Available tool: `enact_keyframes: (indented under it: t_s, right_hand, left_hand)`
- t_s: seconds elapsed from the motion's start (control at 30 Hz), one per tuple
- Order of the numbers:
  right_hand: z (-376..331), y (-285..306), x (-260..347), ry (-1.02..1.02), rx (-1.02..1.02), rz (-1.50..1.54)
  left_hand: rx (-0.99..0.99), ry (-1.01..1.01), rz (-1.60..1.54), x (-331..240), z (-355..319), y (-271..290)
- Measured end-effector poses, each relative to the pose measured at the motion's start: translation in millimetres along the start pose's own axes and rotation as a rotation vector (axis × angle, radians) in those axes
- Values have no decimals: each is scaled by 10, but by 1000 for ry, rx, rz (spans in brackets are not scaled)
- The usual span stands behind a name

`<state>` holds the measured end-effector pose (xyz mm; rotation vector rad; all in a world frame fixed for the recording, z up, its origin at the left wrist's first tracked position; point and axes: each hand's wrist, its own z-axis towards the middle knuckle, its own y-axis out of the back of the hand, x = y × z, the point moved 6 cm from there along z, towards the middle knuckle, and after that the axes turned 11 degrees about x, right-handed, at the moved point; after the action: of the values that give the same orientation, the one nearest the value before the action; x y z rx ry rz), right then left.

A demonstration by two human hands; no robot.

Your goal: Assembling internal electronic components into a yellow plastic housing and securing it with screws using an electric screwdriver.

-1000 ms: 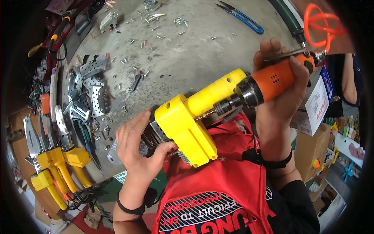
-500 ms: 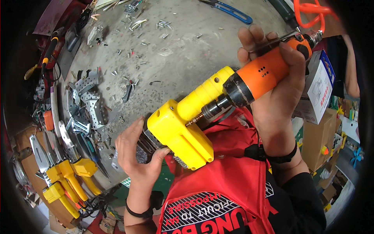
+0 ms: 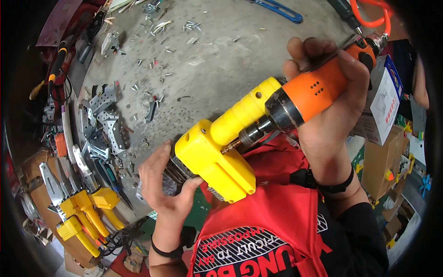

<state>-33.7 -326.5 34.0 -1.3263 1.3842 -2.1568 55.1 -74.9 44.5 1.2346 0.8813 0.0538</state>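
My left hand (image 3: 161,181) grips a yellow hand tool (image 3: 203,147) with a ribbed handle and a boxy head, thumb and fingers around its metal end. A toothed metal edge shows beside my thumb. My right hand (image 3: 334,108) is wrapped around an orange pneumatic screwdriver (image 3: 318,90) with a black nose. Its bit (image 3: 232,145) slants down to the left, with the tip at the side of the yellow head; whether it sits in a screw is too small to tell. Both tools are held over the red apron (image 3: 263,184), near the bench edge.
Screws (image 3: 193,27) lie scattered over the grey bench (image 3: 212,55). Perforated metal brackets (image 3: 110,122) are piled at the left, near several yellow-handled bladed tools (image 3: 83,207). A blue-handled tool (image 3: 281,11) lies at the back. A white box (image 3: 383,104) stands at right, beside a red air hose (image 3: 369,21).
The screwdriver and my right hand have shifted slightly to the right and down, its bit still at the yellow head. My left hand keeps its grip on the yellow tool.
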Motion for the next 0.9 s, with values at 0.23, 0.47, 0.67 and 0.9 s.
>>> enact_keyframes:
  t_s: [0.23, 0.47, 0.67, 0.9]
  right_hand:
    - [-41, 63, 36, 79, -201, -172]
    - [-17, 170, 55, -8, -188, -304]
    - [-16, 278, 95, 105, -323, -358]
    - [-8, 283, 140, 105, -320, -414]
  left_hand:
    - [-47, 2, -21, 41, -20, 1]
    - [-85, -61, -28, 38, -25, 22]
    - [-76, -54, -29, 31, -25, 44]
    - [-76, -52, -30, 22, -4, 46]
